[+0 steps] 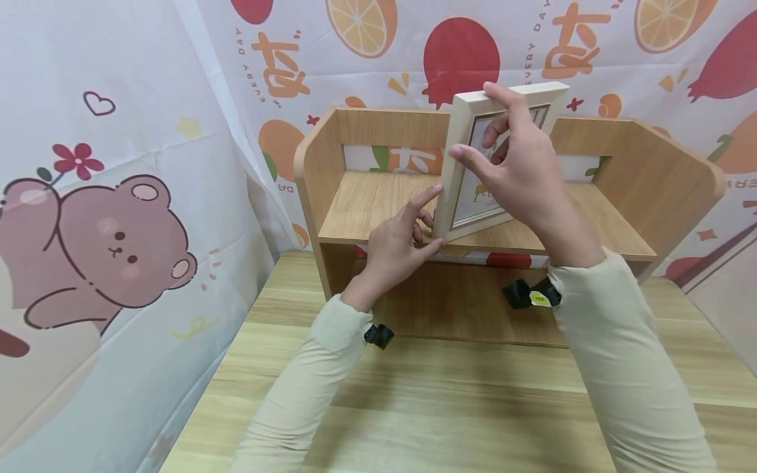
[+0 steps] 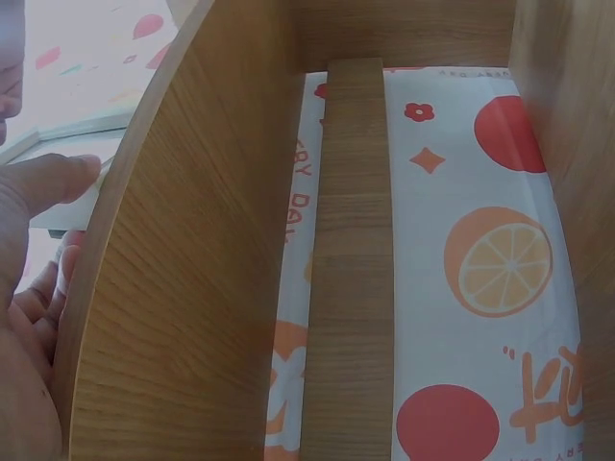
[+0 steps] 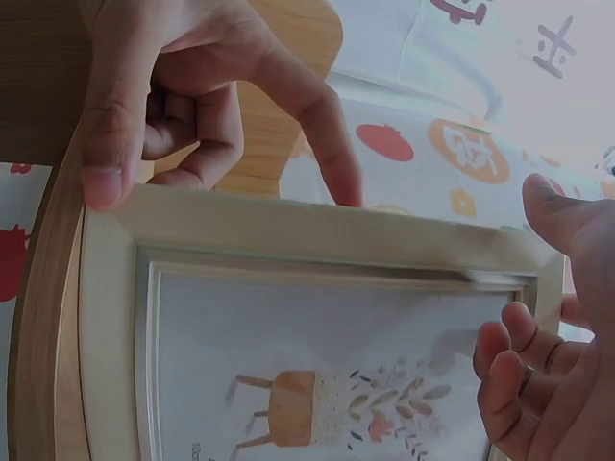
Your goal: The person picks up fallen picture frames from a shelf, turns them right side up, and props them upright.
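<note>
In the head view a cream picture frame (image 1: 452, 167) leans at an angle above the front of the wooden desk shelf (image 1: 378, 203). Its glazed print (image 3: 317, 384) shows a small stool and leafy sprigs in the right wrist view. My right hand (image 1: 529, 167) holds the frame by its upper left corner, index finger over the top edge and thumb by the left side. At the lower left, my left hand (image 1: 399, 243) touches the frame's side with a stretched index finger, thumb at the bottom corner. The remaining left fingers are bent.
The shelf unit has side panels (image 1: 316, 151) and a lower compartment (image 1: 449, 299) above the pale wooden table (image 1: 414, 407). A fruit-print cloth (image 1: 384, 79) hangs behind. At left hangs a cloth with a bear (image 1: 118, 243). Black cameras (image 1: 380, 336) sit at both wrists.
</note>
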`<state>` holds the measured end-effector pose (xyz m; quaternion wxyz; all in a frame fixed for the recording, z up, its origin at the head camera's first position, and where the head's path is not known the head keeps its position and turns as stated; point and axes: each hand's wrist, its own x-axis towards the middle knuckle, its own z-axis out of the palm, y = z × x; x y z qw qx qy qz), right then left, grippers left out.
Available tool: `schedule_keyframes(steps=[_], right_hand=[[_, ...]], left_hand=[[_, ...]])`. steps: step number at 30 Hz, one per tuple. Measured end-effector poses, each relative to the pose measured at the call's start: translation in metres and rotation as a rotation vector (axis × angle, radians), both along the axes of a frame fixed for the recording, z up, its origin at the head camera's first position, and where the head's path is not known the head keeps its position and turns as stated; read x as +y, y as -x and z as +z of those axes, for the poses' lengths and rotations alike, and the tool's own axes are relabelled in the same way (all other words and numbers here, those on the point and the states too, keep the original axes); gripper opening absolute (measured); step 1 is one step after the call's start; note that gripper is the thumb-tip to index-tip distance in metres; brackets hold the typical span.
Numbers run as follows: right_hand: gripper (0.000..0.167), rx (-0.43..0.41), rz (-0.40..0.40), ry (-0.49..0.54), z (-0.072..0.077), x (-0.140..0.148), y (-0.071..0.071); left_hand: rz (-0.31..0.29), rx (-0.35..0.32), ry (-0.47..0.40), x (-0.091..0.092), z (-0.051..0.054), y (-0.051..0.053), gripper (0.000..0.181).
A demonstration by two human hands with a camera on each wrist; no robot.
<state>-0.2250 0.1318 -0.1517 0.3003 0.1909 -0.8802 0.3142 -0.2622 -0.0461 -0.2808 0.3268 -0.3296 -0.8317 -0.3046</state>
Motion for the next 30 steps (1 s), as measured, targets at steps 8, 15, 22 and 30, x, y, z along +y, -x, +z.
schedule_keyframes(steps=[8,15,22,30], right_hand=[[0.072,-0.011,-0.012,0.012,0.001,-0.007,0.000],[0.070,-0.002,-0.019,0.030,0.000,-0.011,0.003],[0.072,-0.003,-0.041,0.040,0.001,-0.015,0.004],[0.070,0.014,-0.060,0.036,0.001,-0.015,0.004]], left_hand=[[-0.002,-0.003,0.000,0.000,-0.001,0.000,0.077],[-0.001,-0.046,0.001,-0.001,0.000,0.000,0.077],[0.005,-0.080,0.015,-0.002,0.004,-0.003,0.070],[0.002,-0.055,0.020,-0.001,0.004,-0.004,0.067]])
